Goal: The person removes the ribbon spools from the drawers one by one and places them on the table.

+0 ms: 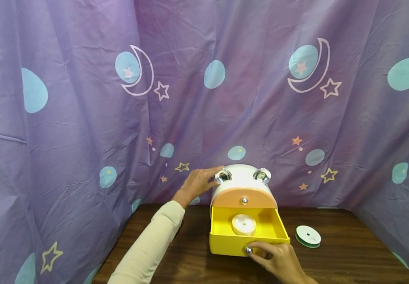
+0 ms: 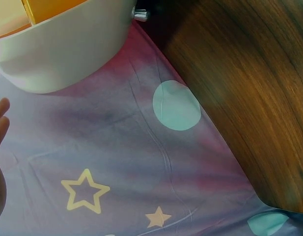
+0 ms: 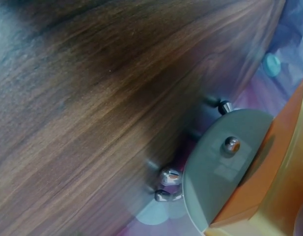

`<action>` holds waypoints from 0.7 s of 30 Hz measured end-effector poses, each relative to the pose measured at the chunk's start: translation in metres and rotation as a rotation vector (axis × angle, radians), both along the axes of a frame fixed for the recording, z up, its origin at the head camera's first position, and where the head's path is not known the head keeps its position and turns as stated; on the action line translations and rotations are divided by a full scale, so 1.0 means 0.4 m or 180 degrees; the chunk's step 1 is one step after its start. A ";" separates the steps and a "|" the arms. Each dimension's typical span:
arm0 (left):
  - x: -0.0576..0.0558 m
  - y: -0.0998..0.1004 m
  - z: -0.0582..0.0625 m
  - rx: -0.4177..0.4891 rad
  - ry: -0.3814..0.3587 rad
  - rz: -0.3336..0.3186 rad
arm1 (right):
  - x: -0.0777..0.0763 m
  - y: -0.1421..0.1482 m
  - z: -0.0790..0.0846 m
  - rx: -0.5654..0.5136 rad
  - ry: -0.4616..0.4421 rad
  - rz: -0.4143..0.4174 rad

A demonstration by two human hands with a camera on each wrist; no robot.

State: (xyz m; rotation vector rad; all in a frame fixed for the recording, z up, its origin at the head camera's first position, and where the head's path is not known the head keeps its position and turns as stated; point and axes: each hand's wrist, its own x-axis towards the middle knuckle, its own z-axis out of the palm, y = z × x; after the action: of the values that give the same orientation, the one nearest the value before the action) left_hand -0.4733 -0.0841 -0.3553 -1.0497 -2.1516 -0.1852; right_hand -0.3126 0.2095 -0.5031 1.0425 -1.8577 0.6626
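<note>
A white rounded box (image 1: 241, 173) with silver eye-like knobs and an orange half-round front (image 1: 226, 198) stands on the table. Its yellow drawer (image 1: 222, 243) is pulled out, with a pale ribbon spool (image 1: 243, 225) lying inside. My right hand (image 1: 279, 258) pinches the silver knob (image 1: 248, 250) on the drawer front between thumb and fingers. Up at the box's left side, my left hand (image 1: 199, 181) rests with fingers extended beside one silver eye; its fingertips are partly hidden. Only some left fingers (image 2: 1, 125) show in the left wrist view, near the white box wall (image 2: 68, 61).
To the right of the drawer, a white spool with green ribbon (image 1: 308, 236) lies on the dark wooden table (image 1: 353, 252). A purple curtain (image 1: 190, 110) with moons and stars hangs close behind the box and along both sides.
</note>
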 end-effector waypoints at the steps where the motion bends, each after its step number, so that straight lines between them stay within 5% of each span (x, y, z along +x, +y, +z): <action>1: 0.001 0.000 0.000 0.0006 -0.0004 -0.0007 | 0.000 0.000 0.000 0.0005 -0.0003 -0.0004; 21: -0.001 0.000 -0.001 0.0029 -0.0016 -0.0006 | 0.018 0.002 0.007 0.0157 -0.0057 -0.0135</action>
State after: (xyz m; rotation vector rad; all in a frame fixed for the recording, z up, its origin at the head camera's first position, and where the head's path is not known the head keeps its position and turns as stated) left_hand -0.4738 -0.0840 -0.3555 -1.0469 -2.1525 -0.1986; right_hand -0.3052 0.2104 -0.5004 1.0291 -1.9149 0.6057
